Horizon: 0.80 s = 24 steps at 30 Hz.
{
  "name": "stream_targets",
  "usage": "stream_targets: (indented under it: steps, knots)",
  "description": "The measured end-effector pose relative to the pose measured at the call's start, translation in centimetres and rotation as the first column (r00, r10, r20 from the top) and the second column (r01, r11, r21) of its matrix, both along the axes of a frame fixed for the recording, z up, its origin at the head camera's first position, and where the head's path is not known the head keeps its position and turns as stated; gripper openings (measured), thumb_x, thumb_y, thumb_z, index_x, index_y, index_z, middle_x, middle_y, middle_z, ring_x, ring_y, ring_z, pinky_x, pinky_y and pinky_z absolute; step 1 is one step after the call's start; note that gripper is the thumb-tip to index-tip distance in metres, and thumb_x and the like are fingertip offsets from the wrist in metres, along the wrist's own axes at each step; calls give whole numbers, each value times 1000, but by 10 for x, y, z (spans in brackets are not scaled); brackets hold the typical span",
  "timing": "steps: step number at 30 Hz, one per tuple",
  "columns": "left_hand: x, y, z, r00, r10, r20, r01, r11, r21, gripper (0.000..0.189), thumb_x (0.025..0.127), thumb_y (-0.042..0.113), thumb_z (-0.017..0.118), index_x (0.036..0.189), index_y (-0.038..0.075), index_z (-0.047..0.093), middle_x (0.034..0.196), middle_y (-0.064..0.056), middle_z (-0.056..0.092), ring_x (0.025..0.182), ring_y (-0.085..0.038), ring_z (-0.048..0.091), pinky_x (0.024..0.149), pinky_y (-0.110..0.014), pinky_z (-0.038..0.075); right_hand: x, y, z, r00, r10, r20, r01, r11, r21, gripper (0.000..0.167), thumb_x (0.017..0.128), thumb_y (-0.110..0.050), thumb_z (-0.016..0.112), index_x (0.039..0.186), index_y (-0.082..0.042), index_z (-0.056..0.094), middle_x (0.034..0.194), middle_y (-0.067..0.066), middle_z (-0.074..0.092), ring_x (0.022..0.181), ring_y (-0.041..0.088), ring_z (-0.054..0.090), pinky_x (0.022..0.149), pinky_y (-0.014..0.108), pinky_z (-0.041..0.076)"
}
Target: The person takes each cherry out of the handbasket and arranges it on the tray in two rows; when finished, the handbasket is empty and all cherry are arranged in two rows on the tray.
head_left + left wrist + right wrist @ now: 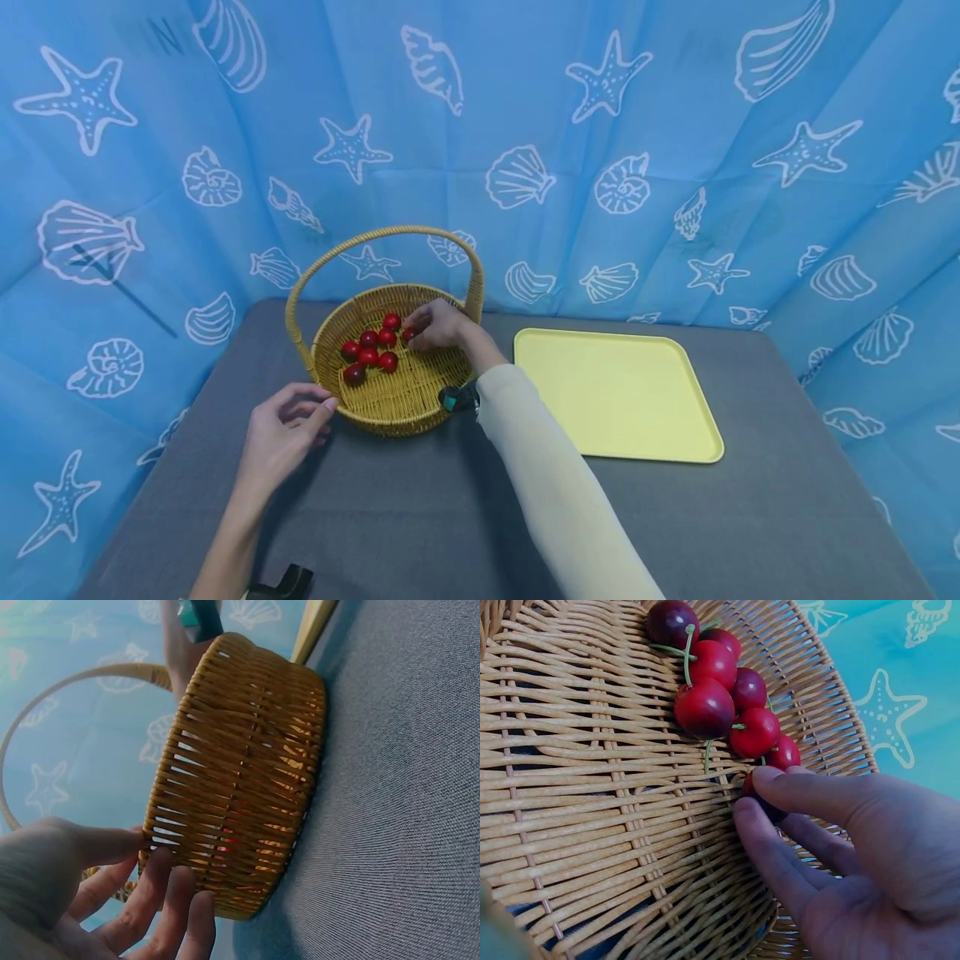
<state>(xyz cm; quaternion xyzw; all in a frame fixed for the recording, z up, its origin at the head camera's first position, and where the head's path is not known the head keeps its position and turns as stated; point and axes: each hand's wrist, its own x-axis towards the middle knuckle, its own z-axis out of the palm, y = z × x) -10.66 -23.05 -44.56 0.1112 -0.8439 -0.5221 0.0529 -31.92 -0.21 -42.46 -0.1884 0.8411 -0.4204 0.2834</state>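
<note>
Left of centre in frame, the right hand (441,323) pinches a cherry (408,334) in the wicker basket (408,396) (other cherries (367,357) cluster alongside); the left hand (287,425) grips its rim (157,776). Apparently a pick-up, calling for a clean lift.

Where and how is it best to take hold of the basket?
Probably by the top of its arched handle, from above: the basket stands upright, the arch spans it from side to side, and its top is clear of the left hand and the right hand.
</note>
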Motion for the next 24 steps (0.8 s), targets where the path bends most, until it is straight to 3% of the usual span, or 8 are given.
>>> stream_targets:
  steps: [9, 14, 19, 24]
  knots:
    - [1, 1, 2, 1000, 6, 15, -6, 1000, 10, 36, 105, 31, 74, 130, 6, 68, 114, -23, 80, 80, -18, 78, 69, -26, 66, 4, 3, 3, 1000, 25, 16, -25, 1000, 9, 41, 103, -5, 72, 144, -4, 67, 145, 17, 70, 133, 32, 68, 112, 41, 60]
    - [1, 1, 2, 1000, 6, 11, -6, 1000, 5, 35, 106, 31, 74, 129, 6, 68, 113, -24, 80, 81, -20, 79, 69, -27, 66, 6, 3, 6, 998, 54, -19, -54, 998, 15, 35, 101, -8, 75, 136, -6, 72, 138, 14, 72, 127, 28, 68, 106, 37, 61]
    - [2, 1, 1, 1000, 0, -15, 0, 1000, 2, 35, 106, 32, 73, 128, 5, 68, 111, -24, 80, 79, -21, 79, 68, -27, 66, 6, 4, 13, 996, 86, -32, -87, 995, -56, 34, 102, -8, 73, 135, -8, 74, 138, 11, 71, 116, 23, 72, 101, 36, 63]
    - [1, 1, 2, 1000, 3, -9, -3, 1000, -6, 35, 106, 31, 73, 128, 5, 69, 112, -24, 80, 79, -20, 79, 68, -27, 66, 4, 5, 25, 993, 114, -1, -113, 981, -160, 35, 100, -7, 75, 135, -9, 73, 142, 12, 68, 106, 22, 76, 104, 45, 65]
